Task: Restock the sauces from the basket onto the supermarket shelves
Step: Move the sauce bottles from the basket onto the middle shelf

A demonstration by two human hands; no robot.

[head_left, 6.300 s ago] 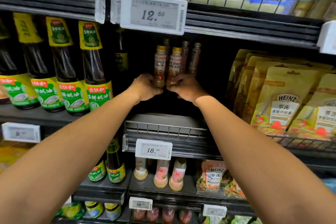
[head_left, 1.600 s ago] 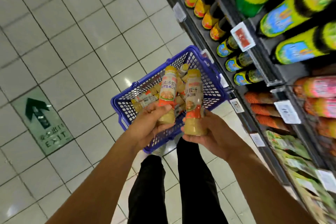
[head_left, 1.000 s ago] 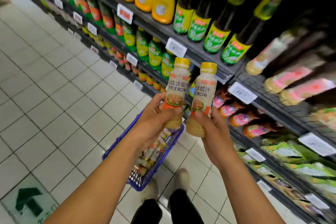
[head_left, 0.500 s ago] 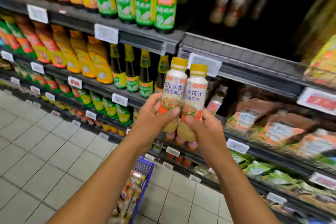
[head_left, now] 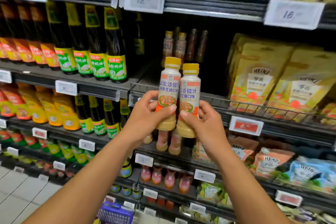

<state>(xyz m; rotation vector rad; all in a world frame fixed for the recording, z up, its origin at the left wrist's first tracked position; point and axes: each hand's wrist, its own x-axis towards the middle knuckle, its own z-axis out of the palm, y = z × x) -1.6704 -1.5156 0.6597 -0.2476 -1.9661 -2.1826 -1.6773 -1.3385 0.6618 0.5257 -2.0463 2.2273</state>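
Left hand [head_left: 145, 117], right hand [head_left: 204, 123] around upright bottles [head_left: 169, 85]

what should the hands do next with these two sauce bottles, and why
Probably move both forward onto the shelf, setting them before the yellow-capped bottles at its back. The left hand grips the left bottle and the right hand the right bottle, both upright, side by side, level with that dark gap.
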